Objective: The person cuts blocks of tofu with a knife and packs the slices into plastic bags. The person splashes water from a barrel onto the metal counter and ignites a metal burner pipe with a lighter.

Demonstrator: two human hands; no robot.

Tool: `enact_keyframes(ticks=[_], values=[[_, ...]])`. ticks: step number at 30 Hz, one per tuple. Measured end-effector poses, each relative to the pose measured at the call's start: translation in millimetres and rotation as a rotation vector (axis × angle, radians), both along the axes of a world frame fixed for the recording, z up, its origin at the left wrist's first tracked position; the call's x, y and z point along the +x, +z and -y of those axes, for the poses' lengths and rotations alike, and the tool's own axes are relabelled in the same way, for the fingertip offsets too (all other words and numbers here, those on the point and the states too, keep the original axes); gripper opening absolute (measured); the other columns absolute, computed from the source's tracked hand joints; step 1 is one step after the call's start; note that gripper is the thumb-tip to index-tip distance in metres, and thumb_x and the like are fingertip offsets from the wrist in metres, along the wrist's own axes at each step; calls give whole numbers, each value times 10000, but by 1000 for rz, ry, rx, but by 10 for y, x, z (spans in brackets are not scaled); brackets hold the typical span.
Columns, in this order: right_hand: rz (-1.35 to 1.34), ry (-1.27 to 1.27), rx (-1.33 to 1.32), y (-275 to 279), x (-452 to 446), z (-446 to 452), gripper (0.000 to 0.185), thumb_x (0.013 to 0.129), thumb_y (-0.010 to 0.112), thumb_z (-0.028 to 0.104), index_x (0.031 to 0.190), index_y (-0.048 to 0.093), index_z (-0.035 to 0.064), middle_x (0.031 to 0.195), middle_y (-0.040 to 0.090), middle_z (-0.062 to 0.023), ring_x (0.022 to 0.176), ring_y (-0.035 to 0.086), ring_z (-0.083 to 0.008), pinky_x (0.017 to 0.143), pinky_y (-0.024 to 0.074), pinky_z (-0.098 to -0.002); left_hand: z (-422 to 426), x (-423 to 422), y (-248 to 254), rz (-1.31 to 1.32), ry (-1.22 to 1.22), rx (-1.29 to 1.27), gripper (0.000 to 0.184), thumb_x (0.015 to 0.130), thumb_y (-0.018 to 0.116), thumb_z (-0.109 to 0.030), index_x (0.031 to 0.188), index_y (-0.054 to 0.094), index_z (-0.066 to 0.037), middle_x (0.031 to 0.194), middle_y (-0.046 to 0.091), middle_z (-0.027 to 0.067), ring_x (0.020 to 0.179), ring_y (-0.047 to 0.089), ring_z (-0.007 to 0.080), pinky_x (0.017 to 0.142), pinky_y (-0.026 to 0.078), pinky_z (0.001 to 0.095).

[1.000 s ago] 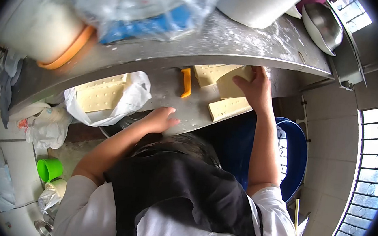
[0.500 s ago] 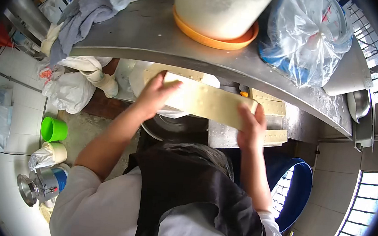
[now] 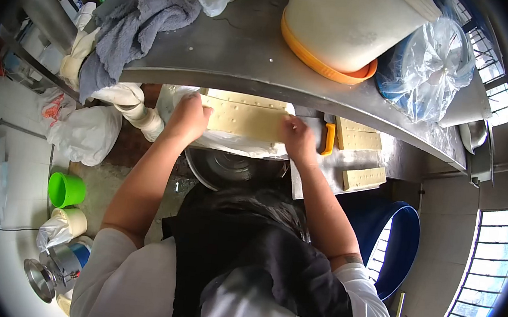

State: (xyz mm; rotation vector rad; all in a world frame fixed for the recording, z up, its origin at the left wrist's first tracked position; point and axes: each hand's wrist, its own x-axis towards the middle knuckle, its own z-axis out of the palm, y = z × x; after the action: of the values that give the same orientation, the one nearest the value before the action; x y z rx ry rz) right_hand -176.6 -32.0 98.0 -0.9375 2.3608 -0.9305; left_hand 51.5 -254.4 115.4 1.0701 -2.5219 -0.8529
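Left hand [image 3: 188, 119]: fingers grasping the pale slab [image 3: 246, 119] by one end
Right hand [image 3: 299, 139]: fingers grasping its other end
White bag [image 3: 244, 145]: beneath the slab

Dotted slab [image 3: 246, 120], tilted and raised half a second ago, now lower and level at the white bag [image 3: 246, 146], person's left hand [image 3: 188, 118] shifted from right of the bag to its left end, right hand [image 3: 299, 141] from the other slabs [image 3: 360, 137] to the bag's right end

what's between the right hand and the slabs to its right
An orange handle lies between the right hand and those slabs, in the head view.
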Motion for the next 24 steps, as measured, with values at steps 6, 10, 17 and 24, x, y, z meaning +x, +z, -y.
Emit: enact_keyframes(ticks=[6, 10, 17, 24], values=[[998, -481, -352, -1024, -577, -10, 560, 1060, 640, 470, 1408, 588, 34, 1304, 695, -176, 1194, 670, -339, 1014, 541, -450, -174, 285, 125, -217, 89, -672, 483, 950, 752, -174, 1357, 593, 31, 1342, 623, 248, 1202, 605, 454, 1071, 483, 493], [713, -289, -259, -543, -871, -135, 375, 934, 822, 239, 1232, 664, 75, 1113, 727, -99, 952, 709, -240, 886, 575, -390, 215, 217, -341, -558, 242, 246, 536, 944, 774, -205, 1398, 590, 13, 1126, 688, 138, 1065, 670, 258, 965, 536, 402], [789, -340, -1037, 485, -821, 294, 298, 1008, 707, 295, 1257, 635, 146, 1144, 709, -10, 975, 654, -168, 802, 550, -410, 368, 50, 498, -706, 305, 793, 292, 1041, 619, -278, 1255, 661, -83, 945, 658, 2, 790, 608, 102, 581, 500, 319], [1016, 25, -1212, 487, -1000, 616, 402, 1092, 561, 274, 1455, 552, 101, 1435, 618, -81, 1248, 620, -231, 1042, 552, -418, 192, -427, 579, -747, 182, 720, 379, 1057, 628, -222, 1390, 599, -44, 1369, 611, 72, 1204, 584, 185, 1008, 508, 381]])
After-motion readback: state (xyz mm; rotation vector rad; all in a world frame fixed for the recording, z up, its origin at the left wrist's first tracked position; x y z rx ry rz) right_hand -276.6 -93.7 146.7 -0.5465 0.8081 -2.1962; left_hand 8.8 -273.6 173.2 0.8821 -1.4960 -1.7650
